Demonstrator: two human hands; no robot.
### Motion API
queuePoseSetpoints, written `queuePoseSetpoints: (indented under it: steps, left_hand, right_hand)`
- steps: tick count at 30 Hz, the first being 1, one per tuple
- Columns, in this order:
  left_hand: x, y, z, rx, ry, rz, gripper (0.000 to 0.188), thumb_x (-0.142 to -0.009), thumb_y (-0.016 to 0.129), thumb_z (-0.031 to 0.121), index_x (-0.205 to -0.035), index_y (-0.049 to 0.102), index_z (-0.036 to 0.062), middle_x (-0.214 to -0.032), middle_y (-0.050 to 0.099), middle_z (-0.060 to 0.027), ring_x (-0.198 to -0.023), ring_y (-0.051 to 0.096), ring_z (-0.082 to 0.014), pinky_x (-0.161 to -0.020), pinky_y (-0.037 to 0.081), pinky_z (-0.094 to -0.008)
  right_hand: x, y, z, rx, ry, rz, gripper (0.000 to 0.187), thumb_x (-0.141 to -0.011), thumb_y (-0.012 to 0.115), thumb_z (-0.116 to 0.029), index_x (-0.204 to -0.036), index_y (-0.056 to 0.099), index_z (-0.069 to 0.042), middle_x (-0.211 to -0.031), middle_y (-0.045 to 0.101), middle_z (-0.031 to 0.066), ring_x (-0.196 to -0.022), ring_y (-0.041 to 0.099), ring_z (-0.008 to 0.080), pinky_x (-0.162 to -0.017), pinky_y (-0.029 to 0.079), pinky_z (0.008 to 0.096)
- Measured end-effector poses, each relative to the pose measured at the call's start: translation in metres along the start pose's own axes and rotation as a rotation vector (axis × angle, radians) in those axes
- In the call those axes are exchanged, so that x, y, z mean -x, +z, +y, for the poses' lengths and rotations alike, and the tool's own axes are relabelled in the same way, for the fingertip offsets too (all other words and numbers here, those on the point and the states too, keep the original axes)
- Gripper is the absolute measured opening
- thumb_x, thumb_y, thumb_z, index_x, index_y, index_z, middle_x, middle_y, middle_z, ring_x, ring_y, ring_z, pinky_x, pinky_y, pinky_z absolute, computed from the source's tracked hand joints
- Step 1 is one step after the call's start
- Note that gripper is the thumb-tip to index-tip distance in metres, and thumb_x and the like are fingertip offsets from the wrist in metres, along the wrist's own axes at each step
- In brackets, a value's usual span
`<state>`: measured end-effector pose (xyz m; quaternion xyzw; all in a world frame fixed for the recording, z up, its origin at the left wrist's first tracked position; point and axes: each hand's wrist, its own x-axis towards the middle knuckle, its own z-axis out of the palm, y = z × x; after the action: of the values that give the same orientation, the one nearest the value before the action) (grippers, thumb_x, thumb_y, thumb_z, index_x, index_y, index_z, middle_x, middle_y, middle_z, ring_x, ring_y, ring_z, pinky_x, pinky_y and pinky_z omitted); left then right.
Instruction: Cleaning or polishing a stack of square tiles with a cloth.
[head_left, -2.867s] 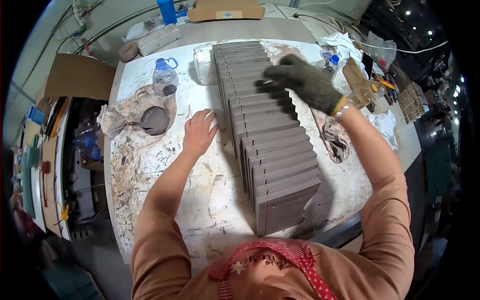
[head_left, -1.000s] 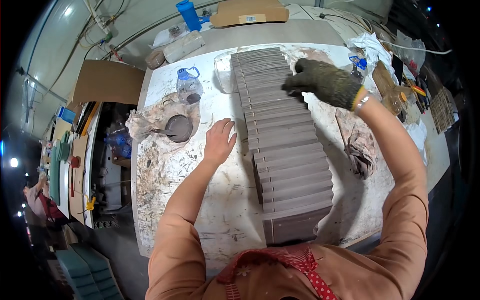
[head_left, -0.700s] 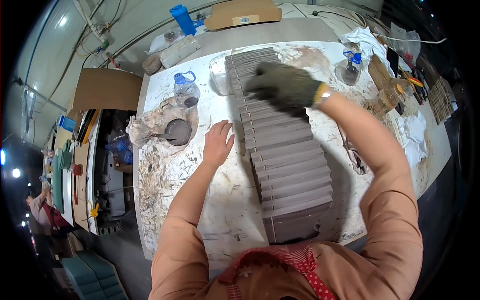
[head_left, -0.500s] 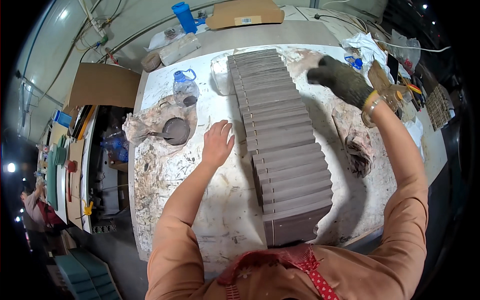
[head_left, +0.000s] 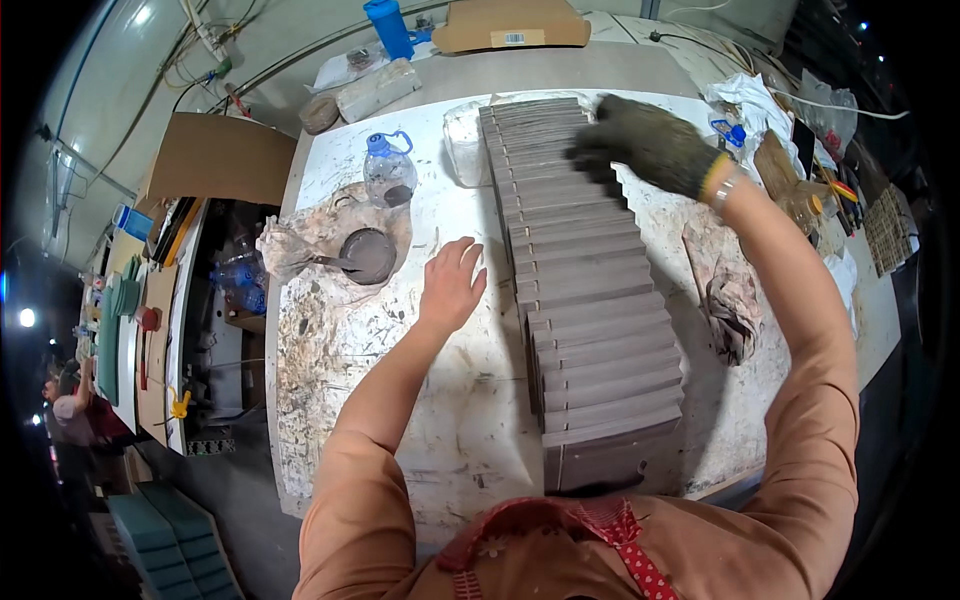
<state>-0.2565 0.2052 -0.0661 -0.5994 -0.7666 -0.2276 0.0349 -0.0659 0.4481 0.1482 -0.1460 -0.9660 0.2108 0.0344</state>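
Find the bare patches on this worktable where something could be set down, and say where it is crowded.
Bare tabletop lies near the front edge, between the left hand and the row of grey boards. Crowded: the bowl and plastic jug at left, the crumpled rag at right.

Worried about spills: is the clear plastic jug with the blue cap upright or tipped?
Upright: the plastic jug stands on its base on the table, blue cap on top.

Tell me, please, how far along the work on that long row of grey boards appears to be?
The grey boards already lie fanned in one overlapping row down the table. In hand: the gloved right hand rests on the far end of the row, while the bare left hand lies flat on the table beside it. What remains cannot be judged from this view.
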Motion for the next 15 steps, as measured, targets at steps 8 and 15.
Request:
queuePoseSetpoints:
  steps: [8,15]
  left_hand:
    - [0.000,0.002,-0.004,0.043,0.030,0.015,0.040,-0.086,0.059,0.021,-0.124,0.053,0.0073,-0.130,0.049,-0.0076,-0.122,0.045,-0.0257,-0.096,0.037,-0.0423]
    - [-0.010,0.007,0.005,0.026,0.034,-0.017,0.041,-0.086,0.059,0.021,-0.124,0.054,0.0073,-0.130,0.049,-0.0078,-0.123,0.044,-0.0259,-0.097,0.037,-0.0422]
  right_hand:
    - [-0.028,0.024,-0.003,-0.046,-0.065,-0.026,0.035,-0.079,0.067,-0.006,-0.113,0.064,-0.013,-0.097,0.052,0.0099,-0.084,0.059,0.0254,-0.073,0.051,0.0340]
    - [-0.044,0.043,-0.014,0.106,-0.283,0.165,0.035,-0.076,0.061,-0.009,-0.111,0.064,-0.015,-0.100,0.057,0.0166,-0.086,0.061,0.0355,-0.080,0.048,0.0429]
